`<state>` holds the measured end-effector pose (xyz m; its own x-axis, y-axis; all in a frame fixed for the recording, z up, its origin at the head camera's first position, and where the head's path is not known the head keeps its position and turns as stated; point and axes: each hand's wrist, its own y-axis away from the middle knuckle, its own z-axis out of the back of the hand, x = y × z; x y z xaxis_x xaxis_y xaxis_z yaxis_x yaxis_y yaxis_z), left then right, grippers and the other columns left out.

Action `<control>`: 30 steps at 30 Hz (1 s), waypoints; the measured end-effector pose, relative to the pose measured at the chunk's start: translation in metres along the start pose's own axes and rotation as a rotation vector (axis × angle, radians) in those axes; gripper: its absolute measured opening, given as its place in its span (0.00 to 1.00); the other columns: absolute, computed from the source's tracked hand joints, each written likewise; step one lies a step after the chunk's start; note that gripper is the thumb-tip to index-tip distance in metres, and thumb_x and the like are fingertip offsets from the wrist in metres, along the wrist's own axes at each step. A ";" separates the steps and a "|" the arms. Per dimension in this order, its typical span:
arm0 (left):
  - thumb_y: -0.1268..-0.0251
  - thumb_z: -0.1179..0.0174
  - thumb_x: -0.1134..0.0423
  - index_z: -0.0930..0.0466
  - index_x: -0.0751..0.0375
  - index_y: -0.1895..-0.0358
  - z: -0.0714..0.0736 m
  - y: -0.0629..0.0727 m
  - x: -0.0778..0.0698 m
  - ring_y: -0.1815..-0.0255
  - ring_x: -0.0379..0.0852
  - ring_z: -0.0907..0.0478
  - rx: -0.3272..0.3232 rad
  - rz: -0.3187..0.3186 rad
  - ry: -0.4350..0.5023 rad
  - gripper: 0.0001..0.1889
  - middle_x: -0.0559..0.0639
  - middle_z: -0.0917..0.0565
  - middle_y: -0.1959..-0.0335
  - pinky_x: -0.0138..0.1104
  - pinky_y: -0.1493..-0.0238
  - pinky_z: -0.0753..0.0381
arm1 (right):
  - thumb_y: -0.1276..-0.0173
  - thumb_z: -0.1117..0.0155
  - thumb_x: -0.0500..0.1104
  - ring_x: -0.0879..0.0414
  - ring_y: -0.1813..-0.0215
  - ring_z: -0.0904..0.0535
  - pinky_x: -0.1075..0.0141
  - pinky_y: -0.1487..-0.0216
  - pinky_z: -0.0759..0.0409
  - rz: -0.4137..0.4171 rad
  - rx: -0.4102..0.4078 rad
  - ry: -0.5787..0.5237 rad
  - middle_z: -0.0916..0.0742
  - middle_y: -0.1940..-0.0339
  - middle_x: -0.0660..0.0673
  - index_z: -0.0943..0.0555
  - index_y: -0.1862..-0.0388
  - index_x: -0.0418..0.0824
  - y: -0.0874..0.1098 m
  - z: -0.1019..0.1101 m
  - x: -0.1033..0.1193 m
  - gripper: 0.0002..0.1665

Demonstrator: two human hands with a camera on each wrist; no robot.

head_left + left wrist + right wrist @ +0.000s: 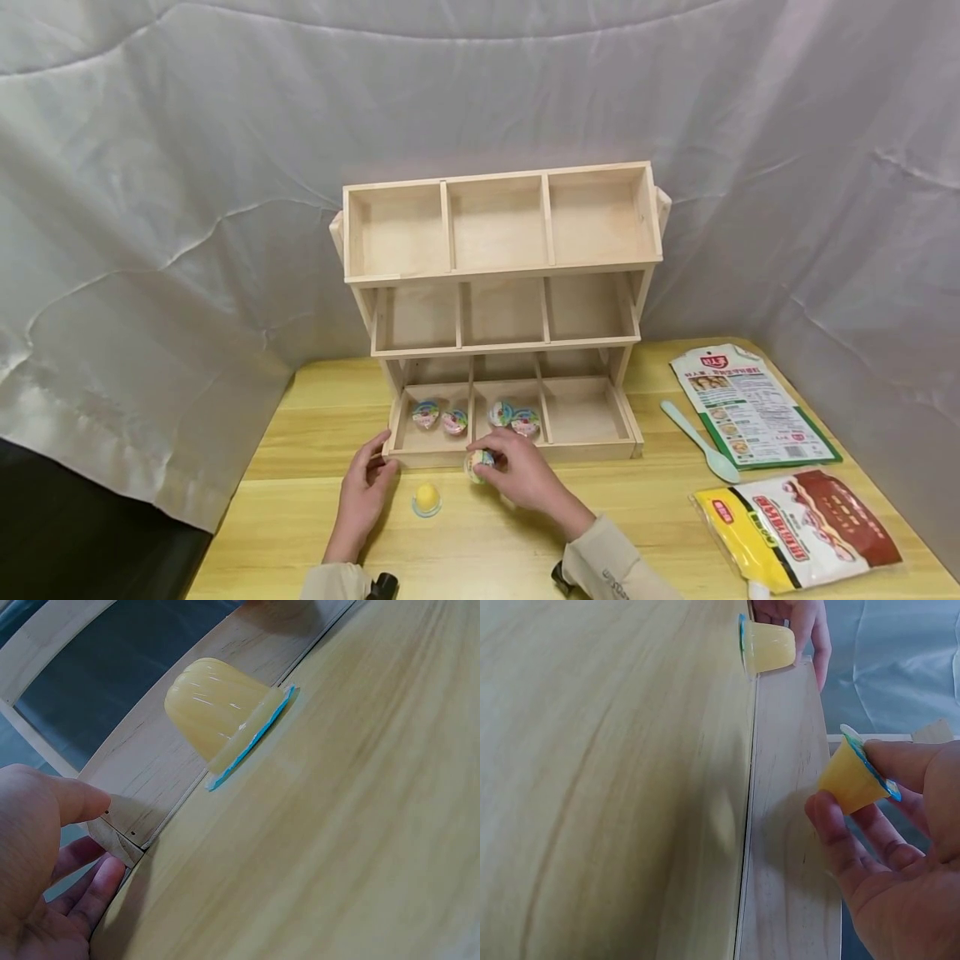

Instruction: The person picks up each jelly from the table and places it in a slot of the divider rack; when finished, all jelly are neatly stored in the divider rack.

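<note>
My right hand [521,473] pinches a small jelly cup [853,776] between thumb and fingers, in front of the middle bottom compartment. The cup has a yellow body and a blue-edged lid, and it is tilted. Around the front left corner of a three-tier wooden rack [442,458] my left hand [365,496] rests, thumb at the front board and fingers along the side. Another yellow jelly cup [225,716] stands lid-down on the table, just right of the left hand. Two jelly cups [425,414] lie in the bottom left compartment and two more [524,422] in the bottom middle one.
At the right of the table [300,467] lie a green-and-white packet [757,408], a pale green spoon [701,442] and a yellow, white and brown pouch [798,533] with a white spout. Grey cloth [480,100] hangs behind the rack and at both sides.
</note>
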<state>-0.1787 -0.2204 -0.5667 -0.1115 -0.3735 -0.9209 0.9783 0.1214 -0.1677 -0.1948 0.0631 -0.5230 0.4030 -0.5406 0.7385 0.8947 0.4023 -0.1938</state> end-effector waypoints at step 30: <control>0.24 0.39 0.67 0.29 0.51 0.25 -0.001 -0.006 0.018 0.39 0.53 0.22 0.009 0.008 -0.009 0.27 0.58 0.24 0.31 0.25 0.45 0.22 | 0.30 0.28 0.45 0.66 0.62 0.25 0.72 0.59 0.20 0.010 -0.008 -0.031 0.16 0.58 0.57 0.12 0.45 0.48 0.003 -0.005 -0.005 0.15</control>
<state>-0.1869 -0.2267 -0.5824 -0.1023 -0.3804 -0.9192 0.9806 0.1165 -0.1574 -0.1930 0.0632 -0.5309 0.4060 -0.5133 0.7561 0.8922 0.4019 -0.2062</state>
